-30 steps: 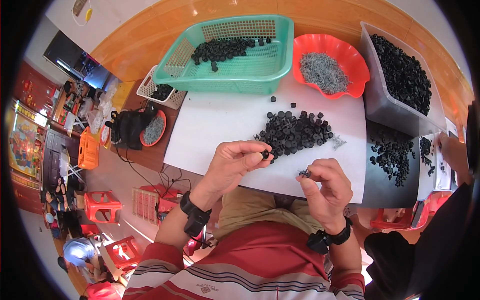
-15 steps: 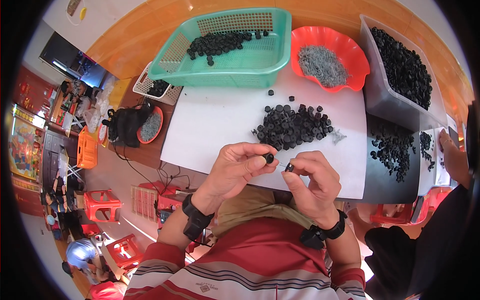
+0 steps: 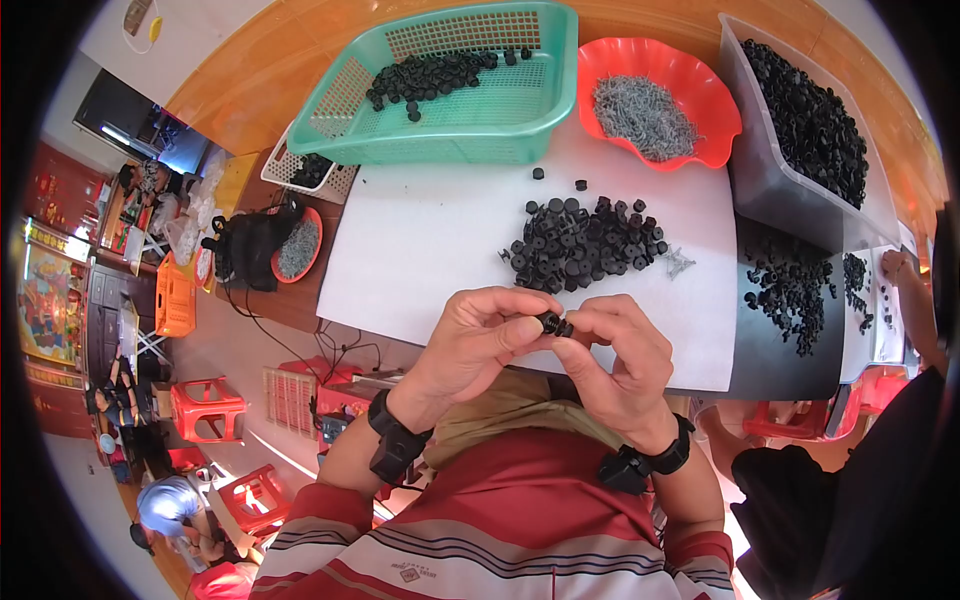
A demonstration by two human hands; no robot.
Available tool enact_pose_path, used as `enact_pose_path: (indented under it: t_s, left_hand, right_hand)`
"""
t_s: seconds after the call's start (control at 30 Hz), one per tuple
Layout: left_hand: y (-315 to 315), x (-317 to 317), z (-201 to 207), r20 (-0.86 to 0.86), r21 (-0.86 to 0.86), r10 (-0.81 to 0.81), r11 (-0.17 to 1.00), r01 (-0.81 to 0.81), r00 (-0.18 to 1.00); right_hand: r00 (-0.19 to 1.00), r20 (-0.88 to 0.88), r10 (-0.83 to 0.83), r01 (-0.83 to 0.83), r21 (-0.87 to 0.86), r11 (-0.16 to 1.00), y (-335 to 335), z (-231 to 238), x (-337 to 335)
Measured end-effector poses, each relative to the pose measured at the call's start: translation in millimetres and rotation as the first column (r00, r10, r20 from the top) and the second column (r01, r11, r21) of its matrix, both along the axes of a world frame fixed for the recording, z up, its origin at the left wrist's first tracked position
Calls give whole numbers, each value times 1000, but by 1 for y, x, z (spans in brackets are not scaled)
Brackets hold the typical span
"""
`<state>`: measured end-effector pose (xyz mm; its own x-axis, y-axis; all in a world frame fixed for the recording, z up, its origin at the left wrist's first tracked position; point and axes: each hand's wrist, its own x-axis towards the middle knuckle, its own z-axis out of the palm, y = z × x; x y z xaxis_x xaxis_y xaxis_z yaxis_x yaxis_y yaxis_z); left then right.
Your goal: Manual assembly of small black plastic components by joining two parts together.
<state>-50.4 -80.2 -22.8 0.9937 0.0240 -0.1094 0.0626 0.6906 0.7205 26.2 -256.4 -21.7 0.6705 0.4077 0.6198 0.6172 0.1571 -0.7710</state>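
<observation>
Over the near edge of the white table sheet, my left hand point(image 3: 470, 338) pinches a small round black plastic knob point(image 3: 549, 321) between thumb and fingertips. My right hand point(image 3: 622, 352) grips a second small black plastic piece point(image 3: 566, 328), its fingers curled around it. The two pieces meet end to end, and no gap shows between them. Just beyond the hands lies a loose pile of similar black knobs point(image 3: 580, 243). Beside its right end sits a little heap of silvery screws point(image 3: 678, 263).
A green basket point(image 3: 430, 153) with black knobs stands at the back, next to a red wavy-rimmed bowl point(image 3: 722, 130) of screws. To the right are a clear bin point(image 3: 785, 190) full of black parts and a scattered black pile point(image 3: 795, 300). Another person's arm point(image 3: 915, 300) reaches in there.
My hands have come closer together. The thin screw visible between the two black pieces no longer shows, and the pieces now touch. The view has shifted slightly.
</observation>
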Motion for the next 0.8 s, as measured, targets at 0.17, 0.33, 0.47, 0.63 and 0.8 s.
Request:
enact_pose_path:
  t_s: [0.17,0.33,0.47,0.63,0.8]
  left_hand:
    - [-1,-1,0,-11,30,10,1000,-10,1000]
    - [-1,-2,1,-6,18,10,1000,-10,1000]
    - [-1,-3,-4,49,-3,-7,1000,7,999]
    - [-2,-4,-4,35,41,7,999,-8,999]
    - [-4,-4,-3,71,67,40,997,-45,997]
  right_hand:
    - [1000,17,-5,5,-11,1000,0,-2,-1]
    - [1000,14,-12,12,-16,1000,-1,-2,-2]
    - [1000,15,-12,12,-13,1000,-1,-4,-3]
    - [999,38,-13,14,-17,1000,-3,-6,-4]
    - [996,80,-30,30,9,1000,-2,-8,-4]
